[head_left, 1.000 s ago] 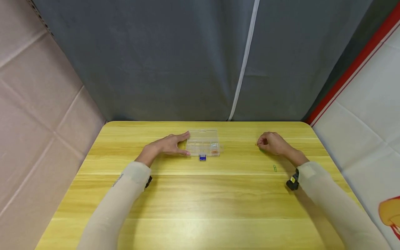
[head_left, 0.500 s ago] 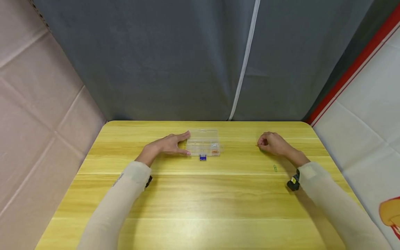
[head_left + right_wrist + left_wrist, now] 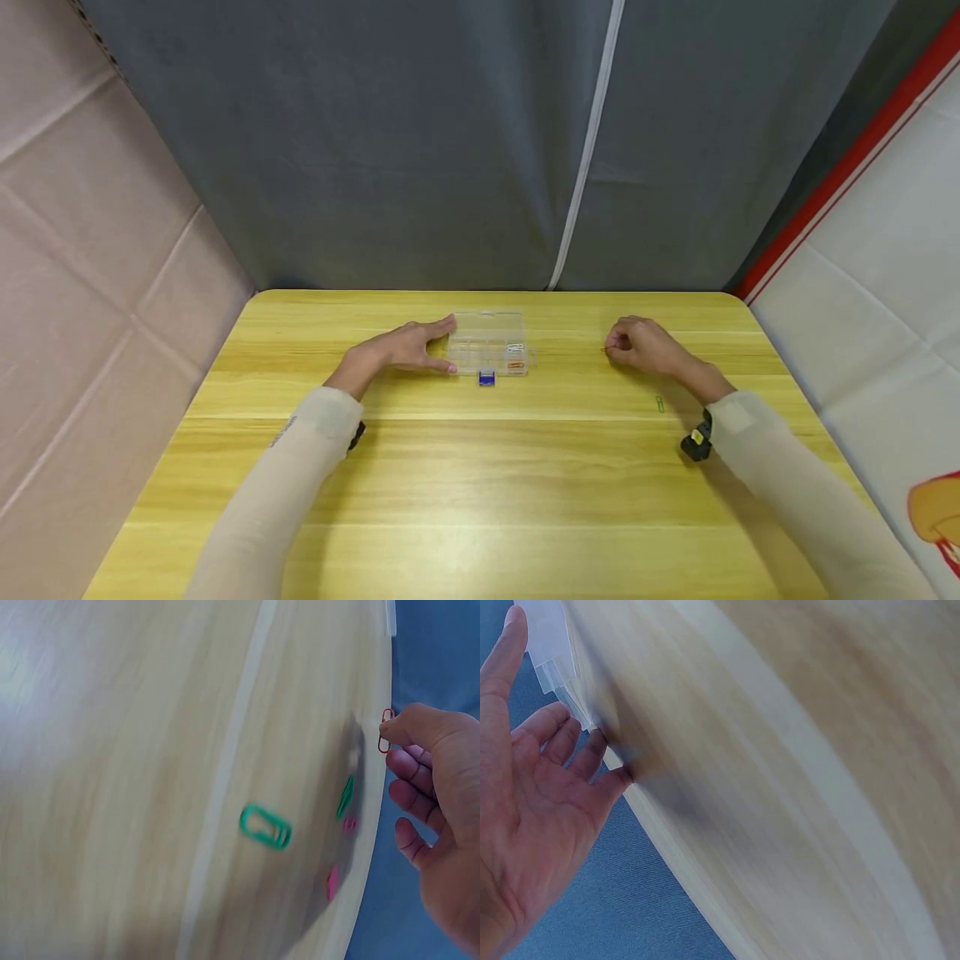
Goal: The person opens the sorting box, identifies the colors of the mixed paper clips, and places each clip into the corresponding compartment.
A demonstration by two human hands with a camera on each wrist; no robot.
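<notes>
A clear plastic compartment box [image 3: 491, 342] lies at the middle back of the yellow wooden table [image 3: 480, 483]. My left hand [image 3: 408, 347] rests flat against its left side, fingers straight; the left wrist view shows the fingertips [image 3: 592, 739] touching the box [image 3: 551, 645]. My right hand [image 3: 641, 343] is to the right of the box and pinches a red paper clip [image 3: 385, 729] between thumb and forefinger, just above the table. A small blue block [image 3: 487, 378] lies in front of the box.
A green paper clip [image 3: 660, 404] lies on the table near my right wrist, also seen as the green paper clip [image 3: 265, 826] in the right wrist view. Another green clip [image 3: 345, 796] and pink bits [image 3: 332, 883] lie under my right hand. Grey curtain behind, panels left and right.
My right hand has moved a little to the left, toward the box, with the red clip pinched in it. The left hand and box have not moved.
</notes>
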